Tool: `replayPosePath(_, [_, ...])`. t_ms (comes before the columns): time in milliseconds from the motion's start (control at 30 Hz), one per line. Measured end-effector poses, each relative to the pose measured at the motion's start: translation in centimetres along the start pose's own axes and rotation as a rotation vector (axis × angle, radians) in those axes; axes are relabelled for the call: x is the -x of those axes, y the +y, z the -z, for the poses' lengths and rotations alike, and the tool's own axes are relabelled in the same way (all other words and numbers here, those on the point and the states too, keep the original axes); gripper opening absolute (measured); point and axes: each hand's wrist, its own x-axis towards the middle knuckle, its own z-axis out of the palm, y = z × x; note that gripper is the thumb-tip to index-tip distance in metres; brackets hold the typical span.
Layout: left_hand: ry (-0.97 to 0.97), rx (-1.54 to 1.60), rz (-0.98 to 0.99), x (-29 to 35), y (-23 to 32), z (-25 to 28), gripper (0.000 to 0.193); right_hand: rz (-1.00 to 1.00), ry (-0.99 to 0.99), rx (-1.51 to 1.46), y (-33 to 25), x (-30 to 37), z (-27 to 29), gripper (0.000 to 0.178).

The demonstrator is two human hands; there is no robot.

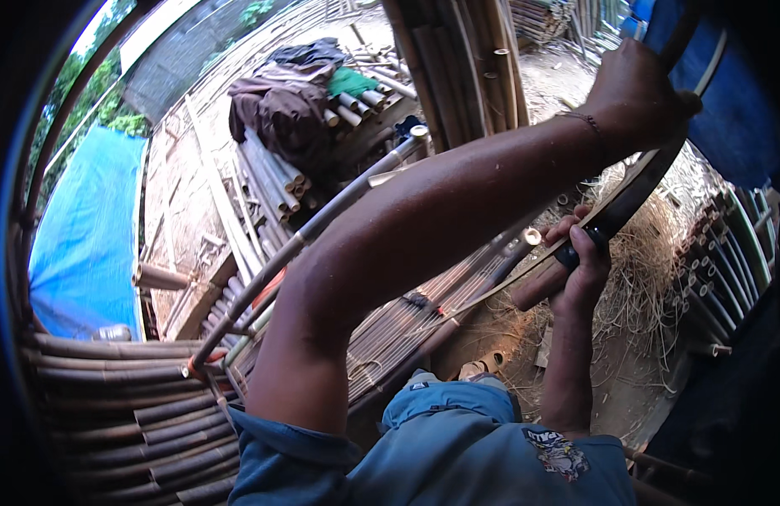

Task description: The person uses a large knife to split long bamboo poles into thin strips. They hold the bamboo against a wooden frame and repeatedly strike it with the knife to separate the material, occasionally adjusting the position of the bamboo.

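Note:
My left arm reaches across to the upper right. There my left hand (630, 91) is closed in a fist around a long, thin bamboo strip (712, 64), whose ends extend beyond the hand. Lower down, my right hand (586, 263) grips a large knife. The knife's wooden handle (538, 287) juts out toward the lower left, and its dark blade (636, 192) points up and right. The pale strip lies alongside the blade and passes by the right fingers. From there it slants down toward the lower middle. My left fist partly hides where the strip bends.
Bamboo poles (137, 396) are stacked at lower left. Dark cloth (280, 101) covers more poles farther back. A bamboo frame pole (322, 223) slants behind my left arm. Tangled shavings (639, 270) heap beyond my right hand. Blue tarps (86, 236) hang left and upper right.

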Motion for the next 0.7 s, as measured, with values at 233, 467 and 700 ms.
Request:
replayPosePath(233, [-0.062,-0.512,0.328,3.1,-3.4,17.7,0.053,-0.186,0.311,-0.077,7.1,3.5,0.5,0.027])
replayPosePath(467, [0.071,-0.497,0.413,1.3,1.1,25.4,0.055,-0.242,0.394,0.158,22.3,10.9,-1.3,0.017])
replayPosePath(700, [-0.308,-0.636,0.283,7.8,-16.3,25.0,0.037,-0.174,0.613,0.140,21.6,7.6,2.8,0.008])
